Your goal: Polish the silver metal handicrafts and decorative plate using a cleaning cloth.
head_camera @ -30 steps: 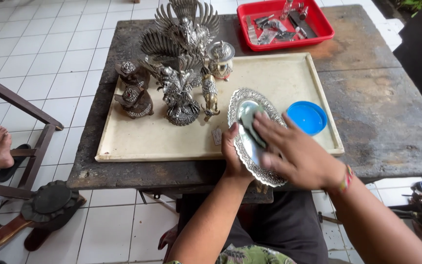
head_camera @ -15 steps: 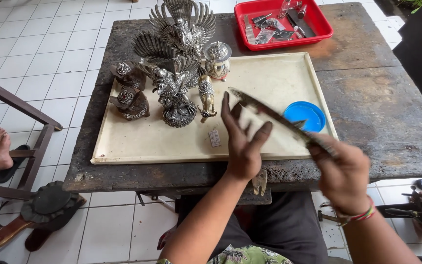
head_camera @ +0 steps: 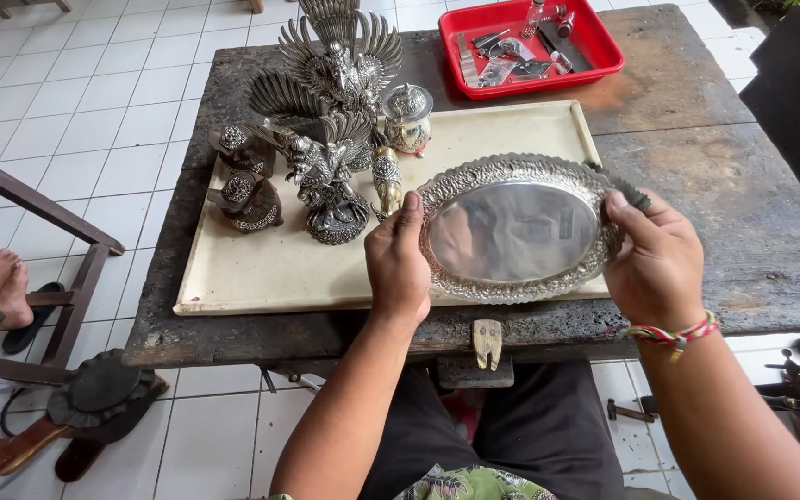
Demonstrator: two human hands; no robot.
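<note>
Head view: red tray (head_camera: 604, 56) of small metal tools (head_camera: 511, 51).

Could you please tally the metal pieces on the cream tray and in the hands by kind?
Oval silver platter, held by the left hand and right hand: 1
Winged bird statues: 2
Small dark figurines: 2
Lidded silver jar: 1
Slim brass-toned figure: 1
Total: 7
</note>
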